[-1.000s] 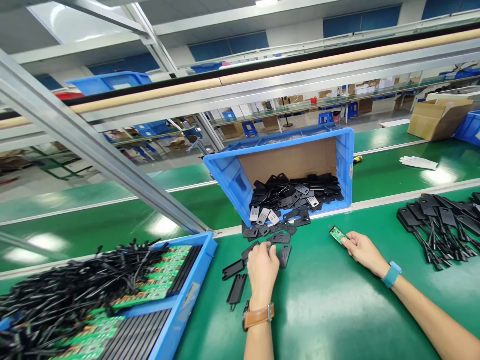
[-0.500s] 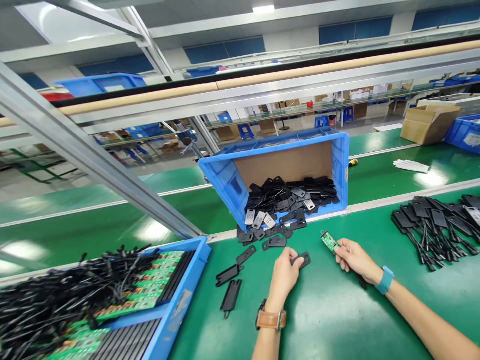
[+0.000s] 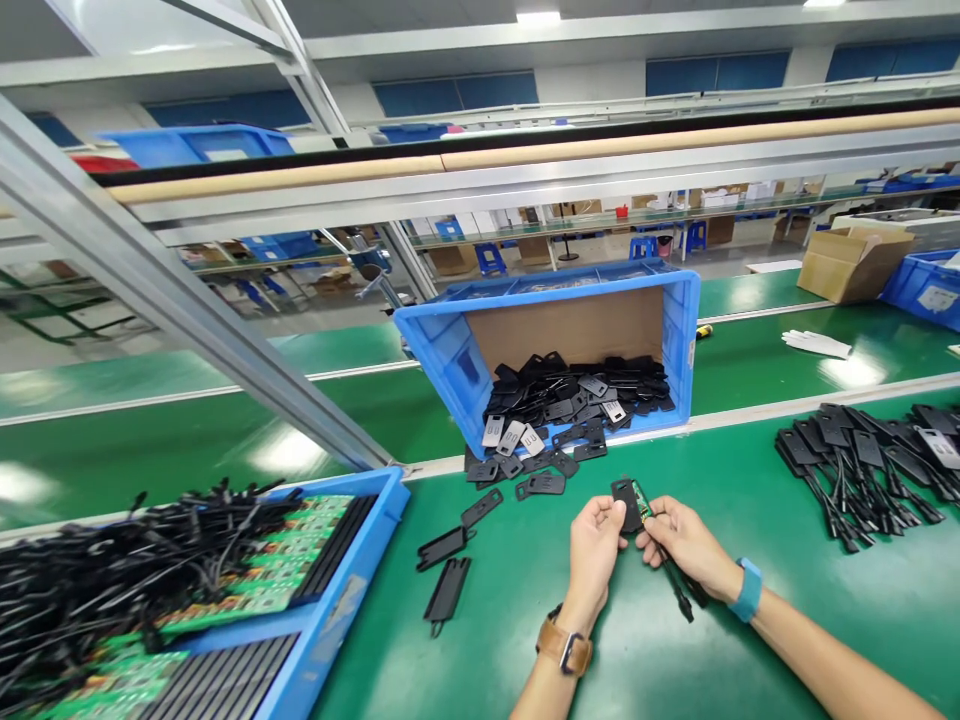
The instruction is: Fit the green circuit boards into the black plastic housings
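My left hand (image 3: 595,548) and my right hand (image 3: 686,545) meet over the green bench. The left hand holds a flat black plastic shell (image 3: 625,503) against a small green circuit board (image 3: 643,496), which the right hand grips. A black cable (image 3: 675,590) hangs down from the board under my right hand. Loose black shells (image 3: 541,484) lie on the bench just beyond my hands, spilling from a tipped blue crate (image 3: 457,360) full of the same shells.
A blue tray (image 3: 352,590) at the left holds green boards and a tangle of black cables. A pile of finished black cabled pieces (image 3: 862,450) lies at the right. Two more shells (image 3: 447,590) lie left of my hands. A cardboard box (image 3: 851,262) stands far right.
My left hand picked a black shell off the bench and carried it right. My right hand brought the green board in, and both hands now meet with shell and board together.
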`<state>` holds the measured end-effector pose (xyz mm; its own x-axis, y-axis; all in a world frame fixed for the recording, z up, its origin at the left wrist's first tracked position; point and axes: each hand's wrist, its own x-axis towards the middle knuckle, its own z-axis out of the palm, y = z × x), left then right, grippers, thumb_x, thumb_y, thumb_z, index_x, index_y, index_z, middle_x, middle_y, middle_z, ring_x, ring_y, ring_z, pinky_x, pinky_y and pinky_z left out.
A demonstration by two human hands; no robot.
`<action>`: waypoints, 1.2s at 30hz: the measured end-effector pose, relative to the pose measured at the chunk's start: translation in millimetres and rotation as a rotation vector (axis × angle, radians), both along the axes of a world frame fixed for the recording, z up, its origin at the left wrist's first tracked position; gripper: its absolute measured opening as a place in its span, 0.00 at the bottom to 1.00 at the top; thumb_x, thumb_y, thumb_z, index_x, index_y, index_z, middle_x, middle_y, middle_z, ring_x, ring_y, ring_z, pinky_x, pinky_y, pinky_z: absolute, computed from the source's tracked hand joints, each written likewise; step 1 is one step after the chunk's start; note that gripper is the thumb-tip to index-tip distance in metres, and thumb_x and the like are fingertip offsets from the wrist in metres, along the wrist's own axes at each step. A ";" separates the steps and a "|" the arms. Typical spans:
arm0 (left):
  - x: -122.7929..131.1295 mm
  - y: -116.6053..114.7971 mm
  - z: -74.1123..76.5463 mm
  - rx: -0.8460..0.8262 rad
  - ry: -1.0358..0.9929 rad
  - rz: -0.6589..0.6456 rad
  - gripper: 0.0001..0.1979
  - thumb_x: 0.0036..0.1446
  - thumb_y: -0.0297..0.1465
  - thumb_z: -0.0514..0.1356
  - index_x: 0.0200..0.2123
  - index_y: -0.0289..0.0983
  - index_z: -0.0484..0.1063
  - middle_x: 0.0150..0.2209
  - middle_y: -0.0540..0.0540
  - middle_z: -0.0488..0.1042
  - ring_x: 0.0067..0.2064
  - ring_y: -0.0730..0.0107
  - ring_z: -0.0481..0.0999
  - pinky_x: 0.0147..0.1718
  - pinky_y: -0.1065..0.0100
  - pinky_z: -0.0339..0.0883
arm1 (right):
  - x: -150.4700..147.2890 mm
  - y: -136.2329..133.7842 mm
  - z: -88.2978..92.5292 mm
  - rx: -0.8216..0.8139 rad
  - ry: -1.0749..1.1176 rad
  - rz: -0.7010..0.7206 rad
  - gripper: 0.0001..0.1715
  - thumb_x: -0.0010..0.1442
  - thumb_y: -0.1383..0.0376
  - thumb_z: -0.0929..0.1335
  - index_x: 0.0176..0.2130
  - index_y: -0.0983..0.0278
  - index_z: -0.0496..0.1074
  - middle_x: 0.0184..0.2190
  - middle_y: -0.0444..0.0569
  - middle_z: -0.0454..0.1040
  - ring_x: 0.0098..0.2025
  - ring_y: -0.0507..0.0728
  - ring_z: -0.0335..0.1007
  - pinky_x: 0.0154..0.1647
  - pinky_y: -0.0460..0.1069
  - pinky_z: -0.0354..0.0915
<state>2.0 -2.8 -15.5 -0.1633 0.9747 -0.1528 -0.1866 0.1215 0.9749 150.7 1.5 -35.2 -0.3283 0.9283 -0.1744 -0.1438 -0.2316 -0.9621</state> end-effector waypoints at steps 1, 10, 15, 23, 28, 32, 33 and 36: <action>1.3 -0.5 -1.4 0.010 0.026 0.007 0.23 0.45 0.50 0.69 0.30 0.35 0.73 0.24 0.51 0.72 0.21 0.78 0.65 0.20 0.75 0.61 | -1.1 -0.6 0.0 0.005 0.006 -0.004 0.31 0.54 0.41 0.71 0.40 0.63 0.64 0.28 0.46 0.77 0.25 0.52 0.72 0.27 0.48 0.67; 3.4 0.0 -4.8 -0.019 -0.037 0.044 0.23 0.45 0.48 0.69 0.30 0.34 0.73 0.21 0.52 0.71 0.19 0.79 0.65 0.19 0.75 0.58 | -2.2 -1.9 -1.2 0.037 0.015 0.015 0.30 0.56 0.42 0.71 0.41 0.62 0.64 0.31 0.48 0.77 0.29 0.54 0.74 0.33 0.51 0.69; 3.5 -0.2 1.0 -0.008 -0.058 0.004 0.22 0.43 0.46 0.71 0.31 0.35 0.70 0.21 0.51 0.73 0.19 0.78 0.68 0.20 0.76 0.61 | -0.7 -1.3 -1.8 0.056 0.015 0.038 0.30 0.57 0.42 0.71 0.43 0.62 0.65 0.32 0.48 0.77 0.30 0.55 0.74 0.34 0.51 0.69; 4.1 -0.4 5.0 0.012 -0.002 0.024 0.21 0.43 0.45 0.71 0.30 0.35 0.69 0.21 0.52 0.72 0.18 0.77 0.69 0.19 0.75 0.62 | -0.2 -0.6 -7.1 0.064 0.057 0.076 0.26 0.59 0.45 0.70 0.42 0.62 0.64 0.34 0.48 0.77 0.27 0.52 0.72 0.29 0.48 0.66; 0.5 0.7 1.4 0.008 0.058 0.002 0.20 0.44 0.44 0.70 0.28 0.35 0.68 0.20 0.51 0.72 0.18 0.77 0.69 0.19 0.75 0.61 | 0.1 0.0 -8.1 0.069 0.043 0.077 0.27 0.60 0.44 0.69 0.42 0.63 0.63 0.33 0.48 0.77 0.25 0.51 0.71 0.28 0.47 0.66; 0.5 1.7 -0.6 0.012 0.079 0.000 0.20 0.44 0.44 0.70 0.27 0.36 0.67 0.19 0.52 0.71 0.18 0.77 0.69 0.18 0.75 0.60 | -0.9 -0.3 -3.1 0.074 0.027 0.078 0.26 0.60 0.44 0.69 0.42 0.62 0.63 0.32 0.47 0.77 0.24 0.51 0.70 0.27 0.47 0.64; 1.8 0.3 -1.4 0.009 0.079 0.007 0.20 0.45 0.44 0.70 0.27 0.36 0.67 0.19 0.52 0.71 0.18 0.76 0.69 0.18 0.75 0.60 | -1.1 -2.0 -1.8 0.080 0.022 0.085 0.26 0.60 0.44 0.69 0.42 0.62 0.63 0.31 0.47 0.77 0.24 0.51 0.69 0.26 0.47 0.64; 8.5 -7.7 -6.2 -0.019 0.082 0.031 0.16 0.47 0.39 0.68 0.27 0.37 0.66 0.20 0.52 0.71 0.19 0.73 0.71 0.18 0.74 0.60 | 1.2 -11.3 -4.8 0.102 0.005 0.112 0.26 0.61 0.45 0.68 0.45 0.61 0.64 0.24 0.43 0.74 0.23 0.52 0.68 0.27 0.47 0.63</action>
<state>10.5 -10.5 -21.7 -0.2061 0.9659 -0.1564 -0.1098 0.1360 0.9846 151.8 -9.8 -40.0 -0.4310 0.8989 -0.0789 -0.1275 -0.1472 -0.9808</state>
